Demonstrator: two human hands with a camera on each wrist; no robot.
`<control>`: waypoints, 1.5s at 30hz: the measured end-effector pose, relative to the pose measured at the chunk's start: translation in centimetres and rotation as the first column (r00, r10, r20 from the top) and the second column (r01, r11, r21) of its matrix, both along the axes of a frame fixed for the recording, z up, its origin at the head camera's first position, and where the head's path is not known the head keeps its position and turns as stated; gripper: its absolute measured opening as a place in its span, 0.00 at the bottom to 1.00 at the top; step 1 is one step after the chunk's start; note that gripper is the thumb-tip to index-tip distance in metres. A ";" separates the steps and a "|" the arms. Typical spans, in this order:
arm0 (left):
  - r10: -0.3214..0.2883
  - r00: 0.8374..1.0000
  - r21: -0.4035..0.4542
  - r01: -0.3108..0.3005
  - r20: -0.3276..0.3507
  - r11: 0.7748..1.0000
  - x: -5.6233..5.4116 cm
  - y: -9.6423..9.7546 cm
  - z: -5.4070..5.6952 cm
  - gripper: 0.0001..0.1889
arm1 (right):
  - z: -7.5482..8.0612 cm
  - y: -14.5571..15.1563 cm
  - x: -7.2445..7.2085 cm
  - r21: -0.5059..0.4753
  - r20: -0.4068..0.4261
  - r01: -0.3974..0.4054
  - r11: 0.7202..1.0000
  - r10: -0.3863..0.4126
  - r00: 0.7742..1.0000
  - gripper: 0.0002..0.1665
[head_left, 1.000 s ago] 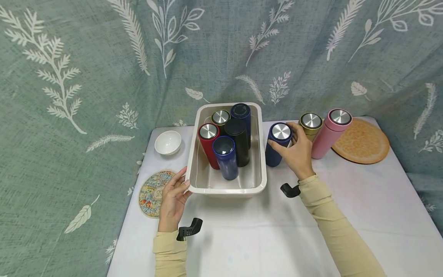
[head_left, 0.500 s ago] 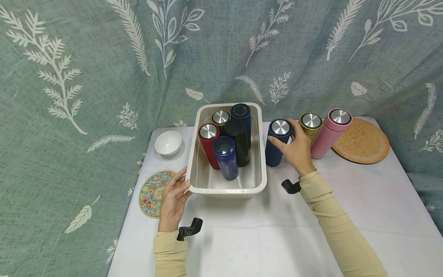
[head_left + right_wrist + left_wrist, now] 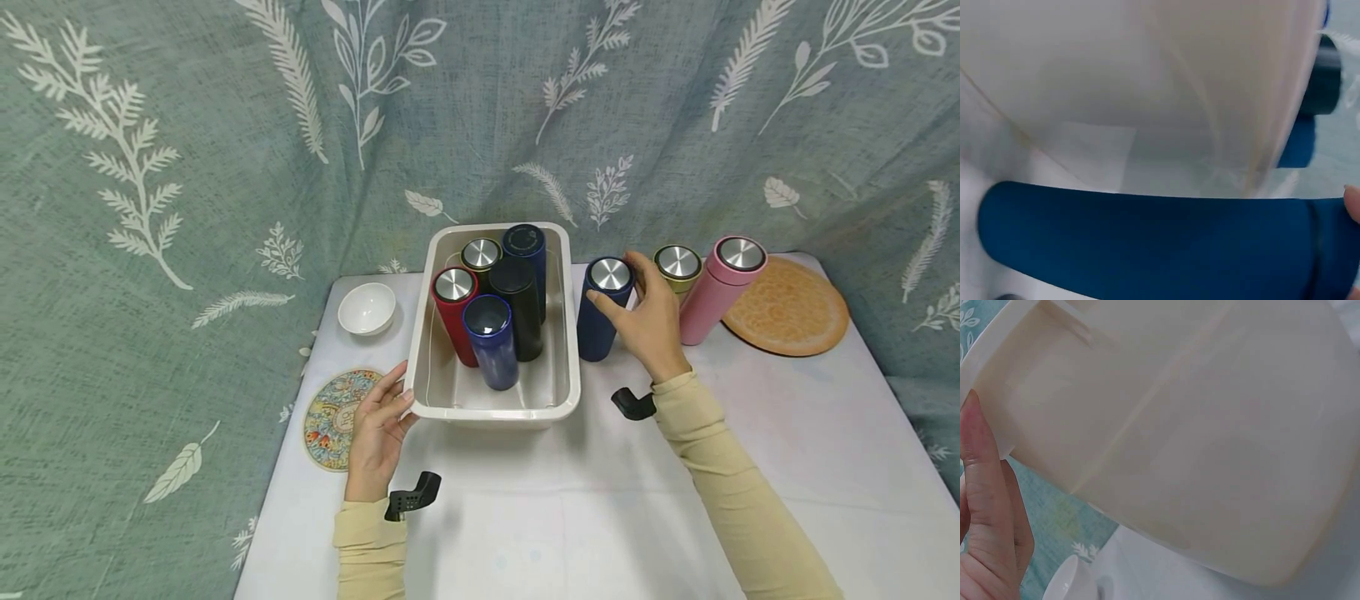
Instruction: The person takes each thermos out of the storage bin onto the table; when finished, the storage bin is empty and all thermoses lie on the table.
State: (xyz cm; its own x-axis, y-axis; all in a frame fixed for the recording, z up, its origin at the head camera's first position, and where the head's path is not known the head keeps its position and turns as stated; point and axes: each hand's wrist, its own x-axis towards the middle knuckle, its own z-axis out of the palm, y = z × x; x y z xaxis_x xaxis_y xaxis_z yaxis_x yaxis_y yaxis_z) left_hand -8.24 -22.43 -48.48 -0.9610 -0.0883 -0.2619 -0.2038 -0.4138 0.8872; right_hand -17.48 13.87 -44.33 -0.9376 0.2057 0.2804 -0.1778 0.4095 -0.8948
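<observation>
Navy bottle (image 3: 595, 329): a tall, matt cylinder, evenly dark blue, with a thin dark seam below the lid and a bright silver disc (image 3: 610, 273) set in the top. It is upright just to the right of the beige tub (image 3: 495, 413), beside that vessel's right wall; whether the two touch cannot be made out. Relative to the right hand (image 3: 649, 321), the bottle lies on the side toward the tub, its lid end within the grasp and its lower body extending below. The right hand is partly closed, gripping the bottle near its top, with the thumb across the near side and the fingers bent around the far side. The left hand (image 3: 375, 442) lies outside the tub's near left corner, its fingers loosely extended and touching the rim. Within the tub stand, among others, a red bottle (image 3: 459, 329), a glossy blue bottle (image 3: 494, 358) and a black bottle (image 3: 527, 321). Farther right of the tub are a green bottle (image 3: 678, 262) and a pink bottle (image 3: 712, 302); to its left, a white bowl (image 3: 367, 308).
</observation>
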 end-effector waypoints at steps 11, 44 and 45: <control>0.001 1.000 -0.019 -0.001 0.005 1.000 0.0 0.0 0.1 0.29 | 4.8 -1.4 2.3 -0.042 -0.031 -0.057 0.997 0.055 0.998 0.37; -0.006 1.000 0.011 0.007 -0.026 1.000 0.0 -0.1 0.0 0.29 | 2.1 -8.7 2.1 -0.233 0.211 -0.461 0.856 0.508 0.835 0.36; -0.007 1.000 0.015 0.007 -0.025 1.000 0.0 -0.1 -0.1 0.29 | 2.0 -8.9 2.1 -0.231 0.212 -0.461 0.857 0.506 0.836 0.36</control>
State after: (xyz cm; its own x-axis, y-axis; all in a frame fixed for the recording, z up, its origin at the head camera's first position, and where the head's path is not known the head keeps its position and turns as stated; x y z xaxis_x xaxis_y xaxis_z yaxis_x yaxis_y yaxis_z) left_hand -8.21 -22.51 -48.54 -0.9680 -0.0776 -0.2388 -0.1844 -0.4259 0.8858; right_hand -15.40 5.02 -42.28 -0.9621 -0.2719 0.0198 -0.0699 0.1759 -0.9819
